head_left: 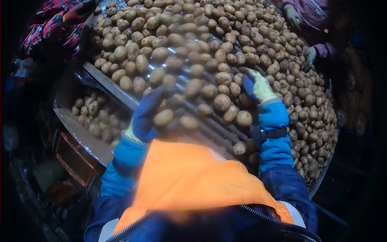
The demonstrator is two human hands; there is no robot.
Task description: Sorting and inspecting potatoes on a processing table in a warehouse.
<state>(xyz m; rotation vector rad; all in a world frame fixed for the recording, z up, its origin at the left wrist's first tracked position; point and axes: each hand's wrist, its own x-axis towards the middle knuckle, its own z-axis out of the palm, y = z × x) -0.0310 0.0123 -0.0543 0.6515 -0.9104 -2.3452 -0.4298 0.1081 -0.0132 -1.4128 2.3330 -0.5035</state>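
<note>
Many brown potatoes lie on a surface of parallel metal bars before me. My left hand, in a blue and pale glove, is at the left edge of the bars. It is somewhat blurred, with its fingers stretched forward beside a light potato; I see nothing held in it. On the right, my right hand, gloved the same way, reaches over the heap with its fingers apart. Its blue palm side faces the loose potatoes on the bars, and part of the fingers is hidden.
A metal rail separates the bars from a box holding more potatoes at the left. An orange-rimmed crate stands below it. Another person's red patterned sleeve shows at far left; another person's gloved hands touch the heap at far right.
</note>
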